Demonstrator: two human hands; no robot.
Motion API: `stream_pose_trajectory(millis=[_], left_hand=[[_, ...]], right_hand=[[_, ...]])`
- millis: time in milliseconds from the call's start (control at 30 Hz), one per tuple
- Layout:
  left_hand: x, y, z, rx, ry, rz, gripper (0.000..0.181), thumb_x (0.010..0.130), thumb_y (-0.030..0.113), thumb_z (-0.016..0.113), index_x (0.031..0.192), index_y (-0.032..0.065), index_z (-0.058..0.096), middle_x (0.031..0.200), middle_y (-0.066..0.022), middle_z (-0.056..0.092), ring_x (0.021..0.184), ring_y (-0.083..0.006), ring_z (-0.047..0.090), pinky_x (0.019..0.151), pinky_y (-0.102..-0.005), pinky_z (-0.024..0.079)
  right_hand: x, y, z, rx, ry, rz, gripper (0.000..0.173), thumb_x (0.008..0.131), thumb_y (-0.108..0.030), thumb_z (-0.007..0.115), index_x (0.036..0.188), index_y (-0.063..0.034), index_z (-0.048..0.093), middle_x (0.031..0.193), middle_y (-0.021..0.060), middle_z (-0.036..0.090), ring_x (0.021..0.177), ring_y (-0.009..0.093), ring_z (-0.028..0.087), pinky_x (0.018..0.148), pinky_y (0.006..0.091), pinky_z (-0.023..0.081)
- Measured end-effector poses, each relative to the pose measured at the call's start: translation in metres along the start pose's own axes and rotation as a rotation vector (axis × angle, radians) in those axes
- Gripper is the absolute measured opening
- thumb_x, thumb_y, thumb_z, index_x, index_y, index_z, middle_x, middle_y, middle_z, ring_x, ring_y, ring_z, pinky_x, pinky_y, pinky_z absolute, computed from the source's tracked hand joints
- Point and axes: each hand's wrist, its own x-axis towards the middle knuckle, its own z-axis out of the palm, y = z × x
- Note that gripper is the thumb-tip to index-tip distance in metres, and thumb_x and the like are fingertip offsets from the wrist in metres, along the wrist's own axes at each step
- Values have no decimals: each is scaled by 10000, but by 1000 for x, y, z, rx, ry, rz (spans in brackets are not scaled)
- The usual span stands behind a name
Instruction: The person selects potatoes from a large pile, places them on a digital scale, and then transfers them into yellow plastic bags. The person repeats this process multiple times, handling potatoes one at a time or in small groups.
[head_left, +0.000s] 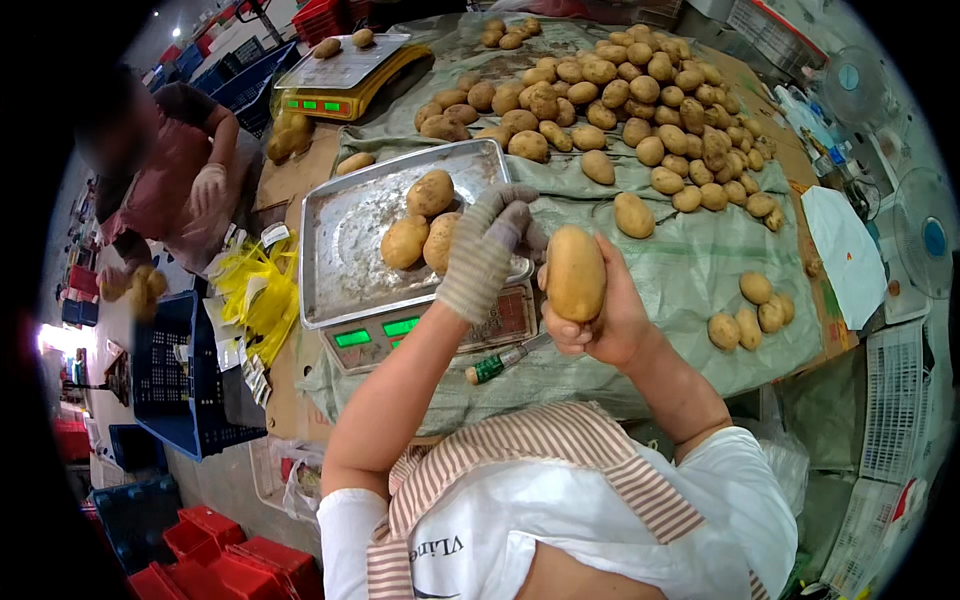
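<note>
My left hand (487, 251), in a striped knit glove, is over the right part of a metal weighing tray (337, 255), its fingers bent; nothing shows in its grasp. Three potatoes (405, 241) lie on that tray beside it. Bare, my right hand (600, 322) holds a large oval potato (576, 274) upright, close to the gloved fingertips. Under the tray the scale (352, 339) shows lit green displays. A knife with a green handle (491, 367) lies below the hands, its blade partly hidden. Single potatoes (634, 215) rest on the green woven sheet (675, 270).
A big heap of potatoes (645, 90) covers the far side, and a small group (748, 330) lies right. Second scale (319, 103), yellow net bags (274, 300) and a blue crate (169, 375) are left. A co-worker (165, 165) in gloves handles bagged potatoes there. Fans (930, 232) stand right.
</note>
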Motion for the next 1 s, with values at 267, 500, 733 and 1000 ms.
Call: stream_pose_trajectory(millis=[267, 500, 733, 1000], left_hand=[[-25, 9, 16, 322, -215, 279, 723, 583, 265, 769, 1194, 33, 460, 1120, -123, 483, 1017, -241, 491, 882, -349, 409], [-18, 9, 13, 648, -6, 355, 342, 753, 300, 642, 925, 10, 585, 771, -84, 554, 708, -188, 548, 676, -290, 451], [-8, -6, -9, 131, 82, 52, 306, 903, 274, 467, 923, 10, 620, 783, -22, 589, 728, -81, 542, 630, -214, 448], [-34, 3, -17, -187, -279, -91, 740, 712, 249, 689, 1324, 31, 336, 1154, -120, 494, 738, -133, 552, 653, -239, 483]], right_hand=[[8, 9, -13, 266, -73, 153, 663, 834, -677, 277, 900, -67, 529, 510, 11, 409, 395, 138, 355, 406, 249, 291], [4, 8, 14, 13, 160, -14, 587, 856, -616, 285, 987, -92, 515, 642, 50, 451, 475, 133, 376, 415, 252, 317], [3, 8, 2, 170, -91, 174, 588, 858, -603, 285, 1012, -78, 502, 647, 17, 439, 502, 122, 393, 447, 246, 316], [-1, 6, 17, -65, 55, -33, 631, 908, -570, 174, 1153, -52, 437, 792, 77, 517, 562, 149, 438, 488, 255, 350]])
